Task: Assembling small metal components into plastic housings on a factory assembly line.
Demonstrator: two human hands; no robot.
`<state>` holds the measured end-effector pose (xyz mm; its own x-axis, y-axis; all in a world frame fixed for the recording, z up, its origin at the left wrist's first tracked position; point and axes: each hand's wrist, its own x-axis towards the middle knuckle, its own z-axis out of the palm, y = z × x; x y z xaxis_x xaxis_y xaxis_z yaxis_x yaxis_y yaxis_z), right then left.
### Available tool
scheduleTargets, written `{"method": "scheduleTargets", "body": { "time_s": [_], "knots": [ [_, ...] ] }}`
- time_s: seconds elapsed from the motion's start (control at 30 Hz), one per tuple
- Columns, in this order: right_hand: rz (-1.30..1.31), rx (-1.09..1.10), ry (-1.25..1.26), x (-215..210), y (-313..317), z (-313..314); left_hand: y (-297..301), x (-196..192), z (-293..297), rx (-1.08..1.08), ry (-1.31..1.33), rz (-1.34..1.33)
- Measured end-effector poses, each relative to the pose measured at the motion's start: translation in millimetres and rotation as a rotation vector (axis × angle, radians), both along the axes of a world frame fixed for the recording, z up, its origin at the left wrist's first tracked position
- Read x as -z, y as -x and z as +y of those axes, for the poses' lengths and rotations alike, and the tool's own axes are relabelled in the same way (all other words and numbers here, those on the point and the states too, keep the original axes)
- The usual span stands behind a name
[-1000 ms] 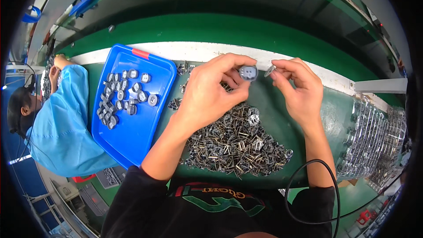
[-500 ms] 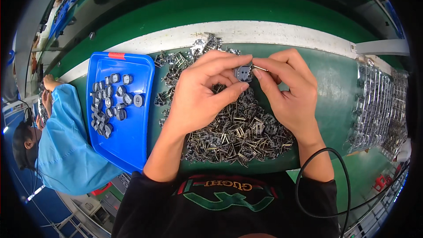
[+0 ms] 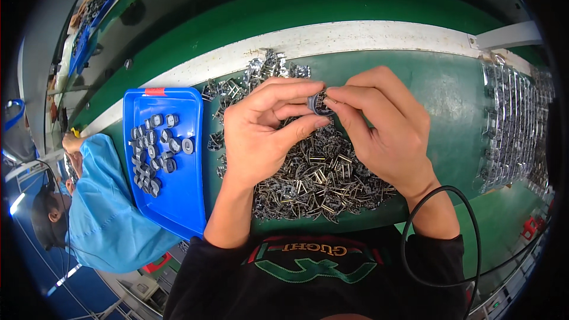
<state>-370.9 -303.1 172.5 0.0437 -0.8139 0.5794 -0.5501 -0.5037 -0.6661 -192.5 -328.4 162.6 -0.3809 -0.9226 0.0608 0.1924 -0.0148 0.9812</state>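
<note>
So the left hand [image 3: 255,127] has a small grey cap [image 3: 313,105] gripped between thumb and fingers, up over a big pile of metal bits [image 3: 314,172] on the green bench [image 3: 450,101]. Right hand [image 3: 391,127] is pinching a tiny metal piece [image 3: 324,101] right at the cap's face. Blue tray [image 3: 178,201] with loose grey caps [image 3: 152,152] sits off to the left, near a co-worker [image 3: 106,207] in light blue.

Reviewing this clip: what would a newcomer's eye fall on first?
Likely the blue tray at the left, with grey round parts clustered in it. Next, the heap of metal parts on the green table, right of the tray. Over the heap's far side, the left hand holds a grey cup, the right hand pinching close against it.
</note>
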Motion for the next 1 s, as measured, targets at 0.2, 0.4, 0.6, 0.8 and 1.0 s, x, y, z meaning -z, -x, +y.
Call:
{"method": "scheduleTargets", "body": {
  "time_s": [0.2, 0.4, 0.6, 0.8, 1.0],
  "knots": [
    [-0.153, 0.004, -0.078, 9.7, -4.7, -0.4, 1.0, 4.6, -0.7, 0.001, 0.013, 0.006],
    [-0.208, -0.009, 0.002, 15.5, -6.0, 5.3, -1.8, 1.1, -1.1, -0.116, -0.070, -0.057],
    [-0.189, -0.178, 0.061, 20.2, 3.0, 9.9, -1.6, -3.7, 5.5, -0.122, -0.181, 0.014],
    [0.113, -0.129, 0.022, 18.6, 29.9, 5.7, -10.3, -16.5, -60.6, -0.278, 0.209, -0.495],
    [0.502, -0.261, -0.242, 19.6, 52.4, 11.7, -22.9, 15.3, -242.3, -0.312, 0.242, -0.697]
  ]
}}
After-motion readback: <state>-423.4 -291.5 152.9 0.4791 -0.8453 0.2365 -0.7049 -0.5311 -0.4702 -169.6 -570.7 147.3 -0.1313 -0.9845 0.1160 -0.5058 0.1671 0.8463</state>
